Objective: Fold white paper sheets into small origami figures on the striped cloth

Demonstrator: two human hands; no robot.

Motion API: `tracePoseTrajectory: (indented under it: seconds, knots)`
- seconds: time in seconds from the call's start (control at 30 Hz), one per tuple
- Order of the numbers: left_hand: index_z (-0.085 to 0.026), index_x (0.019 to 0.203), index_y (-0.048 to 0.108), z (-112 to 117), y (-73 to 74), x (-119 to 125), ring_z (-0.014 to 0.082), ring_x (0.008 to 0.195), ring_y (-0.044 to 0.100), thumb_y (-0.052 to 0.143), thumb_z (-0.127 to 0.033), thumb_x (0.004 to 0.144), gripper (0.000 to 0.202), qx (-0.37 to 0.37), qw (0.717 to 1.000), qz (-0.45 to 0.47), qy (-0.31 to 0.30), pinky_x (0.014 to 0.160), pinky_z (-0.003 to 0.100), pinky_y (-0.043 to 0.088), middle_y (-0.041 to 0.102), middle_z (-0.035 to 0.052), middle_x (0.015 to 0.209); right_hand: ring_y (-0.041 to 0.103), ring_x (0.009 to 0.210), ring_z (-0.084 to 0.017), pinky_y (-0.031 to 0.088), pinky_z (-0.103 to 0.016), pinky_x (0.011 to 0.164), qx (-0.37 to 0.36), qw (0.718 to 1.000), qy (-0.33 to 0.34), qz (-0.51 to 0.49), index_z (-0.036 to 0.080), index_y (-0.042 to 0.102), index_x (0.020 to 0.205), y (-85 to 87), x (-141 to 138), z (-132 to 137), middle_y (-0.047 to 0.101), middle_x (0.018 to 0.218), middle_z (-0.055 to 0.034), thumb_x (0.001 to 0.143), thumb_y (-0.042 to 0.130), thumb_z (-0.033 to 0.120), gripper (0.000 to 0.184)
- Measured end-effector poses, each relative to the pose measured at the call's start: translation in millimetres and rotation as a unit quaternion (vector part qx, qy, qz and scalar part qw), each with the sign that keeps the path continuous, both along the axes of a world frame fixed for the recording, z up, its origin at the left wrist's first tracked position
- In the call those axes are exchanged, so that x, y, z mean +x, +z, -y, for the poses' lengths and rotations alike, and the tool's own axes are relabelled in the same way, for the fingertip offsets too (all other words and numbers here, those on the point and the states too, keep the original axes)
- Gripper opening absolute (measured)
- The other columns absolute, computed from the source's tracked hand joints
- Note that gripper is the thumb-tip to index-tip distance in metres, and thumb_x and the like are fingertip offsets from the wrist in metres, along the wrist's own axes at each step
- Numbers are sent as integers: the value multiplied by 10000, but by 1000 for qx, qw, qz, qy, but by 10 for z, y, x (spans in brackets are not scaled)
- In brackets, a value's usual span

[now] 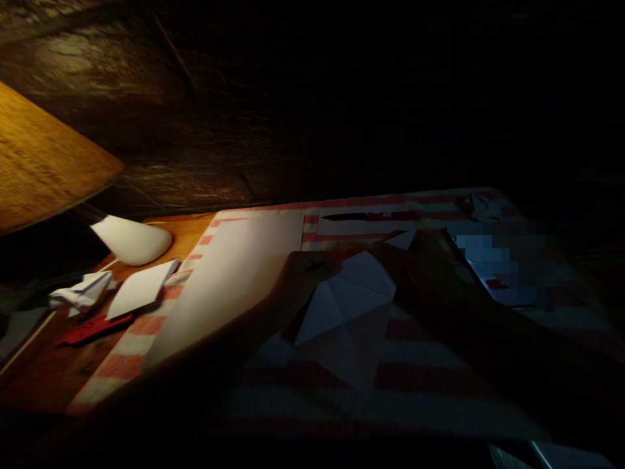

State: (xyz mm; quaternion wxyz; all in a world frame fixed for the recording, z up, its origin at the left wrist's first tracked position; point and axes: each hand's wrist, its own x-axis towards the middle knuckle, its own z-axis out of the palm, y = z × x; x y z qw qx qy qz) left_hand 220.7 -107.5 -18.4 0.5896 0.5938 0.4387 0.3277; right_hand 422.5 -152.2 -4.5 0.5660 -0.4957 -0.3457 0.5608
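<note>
A white sheet of folded paper (349, 303) lies creased on a red-and-white striped cloth (420, 378) in dim light. My left hand (305, 273) presses on the paper's upper left edge, fingers curled against it. From the right, my right hand (415, 267) reaches in and rests on the paper's top right corner, where a small flap sticks up. Both forearms are in deep shadow.
A large blank white sheet (234, 277) lies left of the folded one. On the wooden table (43, 371) at left are a white lamp base (131, 240), a small white card (141, 286), crumpled paper (81, 292) and a red strip (92, 327). A blurred screen (508, 267) lies at right.
</note>
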Motion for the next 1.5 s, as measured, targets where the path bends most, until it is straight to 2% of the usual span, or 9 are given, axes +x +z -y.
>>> tracePoseTrajectory:
  seconds: [0.2, 0.53, 0.67, 0.77, 0.87, 1.0, 1.13, 1.27, 1.5]
  knots:
    - [-160, 583, 600, 47, 35, 24, 78, 480, 413, 770, -425, 732, 348, 9, 999, -21, 43, 459, 214, 249, 471, -45, 512, 570, 528, -128, 414, -275, 489, -4, 1000, -23, 11, 192, 659, 693, -15, 17, -15, 653, 647, 4, 719, 848, 337, 240]
    - [-160, 623, 614, 97, 81, 19, 92, 514, 450, 772, -346, 713, 260, -8, 998, 48, 42, 497, 227, 296, 512, -38, 554, 541, 498, -120, 398, -269, 460, -8, 999, -30, 13, 197, 615, 656, 53, 7, 13, 610, 605, 17, 743, 818, 291, 239]
    - [-166, 610, 569, 84, 66, 17, 81, 512, 396, 748, -353, 728, 284, -4, 999, 42, -16, 488, 225, 257, 451, -51, 549, 567, 510, -137, 388, -271, 451, -23, 997, -29, 62, 189, 635, 684, 60, 23, 12, 646, 636, -12, 765, 789, 311, 212]
    - [-165, 619, 574, 76, 58, 6, 90, 537, 434, 723, -380, 748, 292, -39, 994, 54, -84, 496, 229, 281, 481, -35, 581, 598, 541, -150, 415, -275, 475, -35, 995, 33, 85, 177, 665, 715, 17, 33, 1, 680, 679, -37, 782, 774, 345, 211]
    - [-161, 665, 596, 91, 70, 17, 86, 524, 438, 709, -397, 762, 279, -78, 990, 56, -107, 495, 224, 287, 511, -33, 588, 596, 537, -151, 414, -270, 474, -55, 989, 88, 110, 171, 664, 687, -56, 17, -3, 670, 655, -31, 747, 800, 359, 239]
    - [-176, 645, 543, 107, 66, 59, 56, 443, 298, 712, -333, 740, 249, -34, 994, 4, -101, 451, 216, 195, 393, -85, 499, 545, 507, -121, 371, -244, 454, -38, 981, 130, 136, 162, 655, 641, -110, -20, 12, 631, 607, -8, 706, 833, 371, 282]
    - [-183, 603, 493, 94, 39, 78, 62, 487, 310, 670, -331, 751, 274, 43, 995, -23, -90, 466, 214, 195, 378, -76, 528, 486, 476, -94, 344, -234, 442, -12, 983, 134, 127, 162, 638, 620, -101, -38, 23, 594, 567, 14, 703, 842, 364, 299]
    - [-187, 591, 478, 67, 53, 67, 63, 503, 303, 652, -354, 754, 291, 77, 993, -39, -84, 480, 218, 208, 361, -77, 535, 528, 501, -114, 374, -252, 464, -14, 992, 96, 84, 169, 648, 642, -86, -55, 29, 618, 596, 4, 718, 830, 369, 281]
    - [-188, 583, 477, -23, 71, -16, 68, 503, 296, 670, -367, 734, 303, 69, 993, -55, -73, 494, 236, 185, 354, -76, 526, 601, 566, -159, 425, -289, 507, -27, 998, 47, 38, 176, 688, 702, -62, -24, 22, 673, 668, -28, 750, 802, 341, 205]
